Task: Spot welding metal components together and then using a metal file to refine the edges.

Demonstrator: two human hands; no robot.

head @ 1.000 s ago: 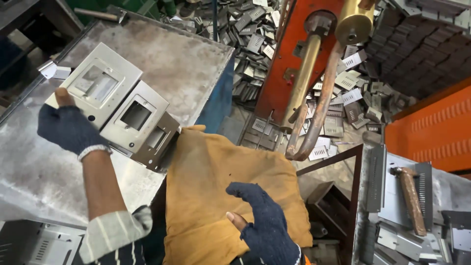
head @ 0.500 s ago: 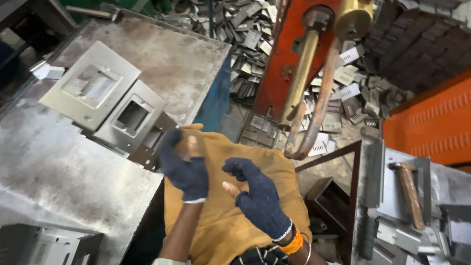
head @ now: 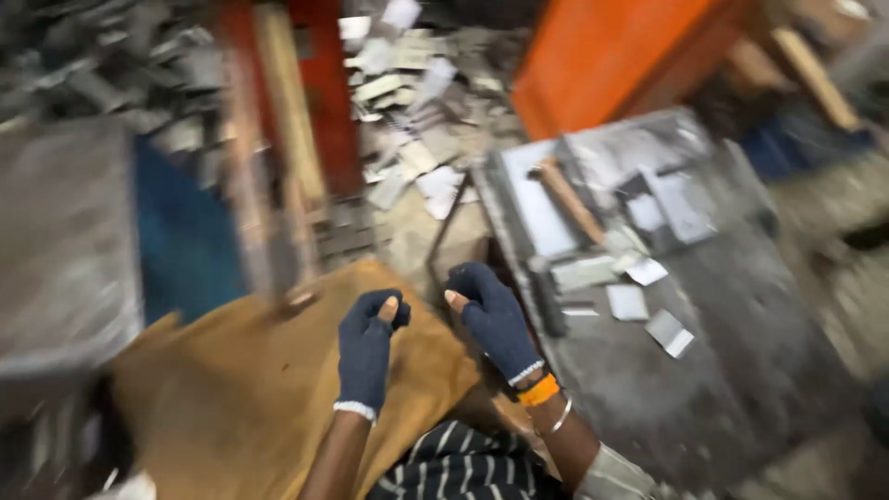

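The view is blurring with motion, so small details are not readable. Both hands are hovering over a mustard-brown cloth [head: 250,407], soft and creased, which is draping across the person's lap. The left hand [head: 368,347], in a dark blue knit glove with a bare fingertip poking out, is curling into a loose fist above the cloth's upper right part; it is gripping nothing that I can see. The right hand [head: 491,315], gloved the same way, is also curling loosely, just off the cloth's right edge, apparently empty. Right of the cloth, a grey metal table [head: 704,370] is carrying small flat pale plates [head: 630,301] and a wooden-handled tool [head: 569,199]. Beyond the cloth, scrap metal pieces [head: 407,120] are lying scattered beside a red machine frame [head: 324,102].
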